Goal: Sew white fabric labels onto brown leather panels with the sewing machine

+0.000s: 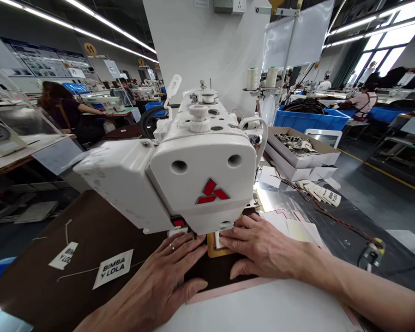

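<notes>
Under the head of a white sewing machine (203,180), both of my hands rest palm down on dark brown material (89,221). My left hand (165,276), wearing a ring, lies with fingers stretched out beside the needle area. On the other side, my right hand (262,244) is spread, its fingertips touching a yellow frame (216,251) with a small white piece inside it. The machine head hides the needle and some fingertips. A white sheet with a pink edge (269,304) lies nearest me. Left of my hands is a printed white label (113,267), with a torn label (64,256) beyond it.
Cardboard boxes (299,159) at the right hold many labels, with a fanned stack of labels (320,192) before them. A cable (328,214) crosses the dark tabletop. Thread cones (252,79) stand behind. A blue crate (309,121) sits farther back. Other people work at machines around.
</notes>
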`<state>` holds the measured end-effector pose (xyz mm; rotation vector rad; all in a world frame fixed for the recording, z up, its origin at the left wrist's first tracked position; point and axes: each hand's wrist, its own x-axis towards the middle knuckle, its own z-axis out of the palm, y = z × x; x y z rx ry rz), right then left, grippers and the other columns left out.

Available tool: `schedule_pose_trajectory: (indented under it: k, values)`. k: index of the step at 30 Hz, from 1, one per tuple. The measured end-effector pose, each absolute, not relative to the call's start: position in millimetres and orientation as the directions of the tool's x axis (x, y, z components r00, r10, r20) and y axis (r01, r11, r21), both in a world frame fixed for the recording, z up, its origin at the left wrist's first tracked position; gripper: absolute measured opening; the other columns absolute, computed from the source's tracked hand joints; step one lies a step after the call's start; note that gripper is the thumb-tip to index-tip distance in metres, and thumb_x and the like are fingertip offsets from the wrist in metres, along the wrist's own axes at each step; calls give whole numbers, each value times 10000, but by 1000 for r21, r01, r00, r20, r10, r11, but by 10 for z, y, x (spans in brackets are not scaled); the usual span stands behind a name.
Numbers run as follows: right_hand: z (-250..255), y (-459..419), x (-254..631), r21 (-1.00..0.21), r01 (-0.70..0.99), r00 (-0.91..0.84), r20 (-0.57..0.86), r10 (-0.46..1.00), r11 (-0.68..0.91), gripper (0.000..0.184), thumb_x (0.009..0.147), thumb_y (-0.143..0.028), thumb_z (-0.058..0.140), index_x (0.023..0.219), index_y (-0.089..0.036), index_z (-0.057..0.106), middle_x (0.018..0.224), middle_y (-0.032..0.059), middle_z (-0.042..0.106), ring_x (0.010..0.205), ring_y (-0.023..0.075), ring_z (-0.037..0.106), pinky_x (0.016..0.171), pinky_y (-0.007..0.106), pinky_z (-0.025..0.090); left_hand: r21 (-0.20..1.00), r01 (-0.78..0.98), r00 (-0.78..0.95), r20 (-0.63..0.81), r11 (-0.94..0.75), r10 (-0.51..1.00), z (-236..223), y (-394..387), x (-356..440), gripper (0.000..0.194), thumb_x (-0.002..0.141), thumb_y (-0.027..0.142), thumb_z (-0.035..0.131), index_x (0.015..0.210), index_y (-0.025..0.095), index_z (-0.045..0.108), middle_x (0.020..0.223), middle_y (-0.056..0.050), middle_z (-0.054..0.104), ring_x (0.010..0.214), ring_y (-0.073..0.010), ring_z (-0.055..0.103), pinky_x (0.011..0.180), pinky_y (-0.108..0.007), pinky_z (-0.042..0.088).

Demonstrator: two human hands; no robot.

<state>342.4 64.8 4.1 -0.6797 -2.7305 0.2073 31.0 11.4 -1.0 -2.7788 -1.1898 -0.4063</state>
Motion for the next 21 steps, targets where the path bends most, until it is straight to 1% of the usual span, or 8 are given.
schedule_pose_trajectory:
  k: [5,8,10,14,16,21]
  values:
    - [83,637,3416,-221,439,-836,256,486,871,691,1025,-722,503,1482,-213,606,1421,32,687,1082,261,545,948,428,419,-18,718,670,290,-696,683,9,119,307,491,1090,531,513,1532,320,535,1593,58,525,1443,-243,520,1218,-426,445]
    - [115,634,3413,-229,442,-835,248,491,867,680,1027,-704,522,1477,-203,613,1415,38,690,1076,264,547,944,429,424,-70,683,712,287,-727,641,24,132,290,513,1077,499,548,1550,301,519,1603,50,514,1439,-250,525,1185,-427,480]
    - [126,633,3412,-236,441,-835,246,492,866,673,1028,-696,528,1474,-200,617,1407,39,694,1073,263,549,943,429,426,-85,676,720,288,-732,631,33,132,290,511,1072,485,561,1547,300,522,1604,52,512,1435,-250,528,1171,-427,493]
    - [131,622,3412,-242,438,-836,245,491,866,665,1027,-693,534,1463,-200,627,1405,53,695,1080,263,553,944,425,426,-34,701,684,313,-713,658,42,115,318,463,1086,505,532,1506,311,571,1573,50,549,1434,-238,519,1220,-417,438]
    - [128,617,3412,-240,439,-836,244,491,866,660,1027,-692,536,1464,-205,626,1410,53,692,1086,262,555,946,424,427,-14,701,682,307,-713,664,41,112,323,460,1083,497,543,1503,312,573,1563,45,560,1430,-241,520,1226,-421,431]
    - [84,638,3442,-228,441,-834,253,490,868,656,1026,-707,523,1476,-236,609,1408,30,691,1111,259,563,962,434,431,-51,676,712,301,-735,634,22,114,304,485,1084,456,549,1539,290,533,1600,37,519,1448,-254,502,1207,-434,442]
